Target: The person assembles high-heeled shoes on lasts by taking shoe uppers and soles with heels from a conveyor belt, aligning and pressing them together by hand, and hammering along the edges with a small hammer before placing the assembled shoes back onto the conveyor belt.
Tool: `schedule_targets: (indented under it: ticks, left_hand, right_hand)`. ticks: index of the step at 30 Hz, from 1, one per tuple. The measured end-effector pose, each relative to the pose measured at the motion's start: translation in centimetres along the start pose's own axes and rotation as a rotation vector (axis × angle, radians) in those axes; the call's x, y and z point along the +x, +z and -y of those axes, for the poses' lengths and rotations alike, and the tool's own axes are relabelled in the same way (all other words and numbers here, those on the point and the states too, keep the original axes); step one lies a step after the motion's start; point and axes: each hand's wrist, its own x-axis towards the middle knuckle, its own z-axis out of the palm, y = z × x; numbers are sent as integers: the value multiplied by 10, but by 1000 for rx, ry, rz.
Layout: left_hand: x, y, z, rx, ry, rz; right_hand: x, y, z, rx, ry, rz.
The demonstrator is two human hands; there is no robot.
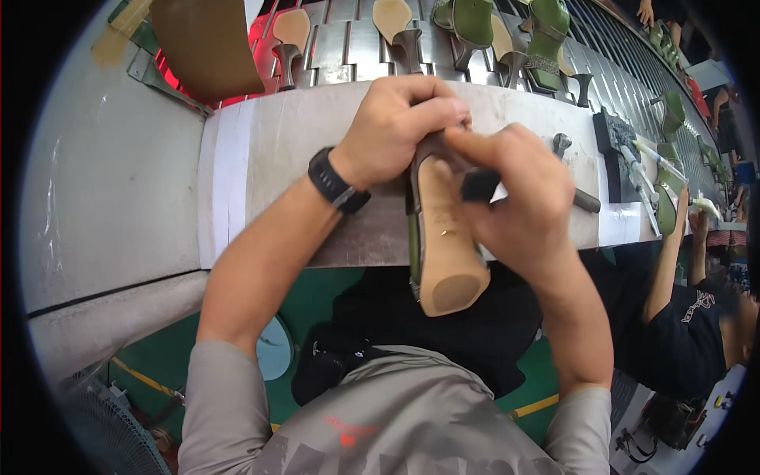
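Note:
A green high-heeled shoe (445,237) with a tan sole lies sole-up, toe toward me, over the near edge of the grey worktable (269,158). My left hand (396,127), with a black watch on the wrist, grips the shoe's heel end from above. My right hand (514,194) holds a small black tool (480,186) pressed against the shoe near the heel. Both forearms come in from below.
A conveyor (348,43) behind the table carries several green heeled shoes and tan soles. A hammer (574,170) and a black holder with pens (625,154) lie at the table's right. Another person in black sits at right (689,317). A fan (95,427) stands at lower left.

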Motion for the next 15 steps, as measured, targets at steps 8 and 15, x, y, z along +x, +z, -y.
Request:
schedule_targets:
  ticks: [8,15]
  left_hand:
    - [9,30,13,212,86,-62]
    - [8,32,27,326,288,-141]
  right_hand:
    - [8,-36,7,-194,285,271]
    - [7,-29,5,31,577,184]
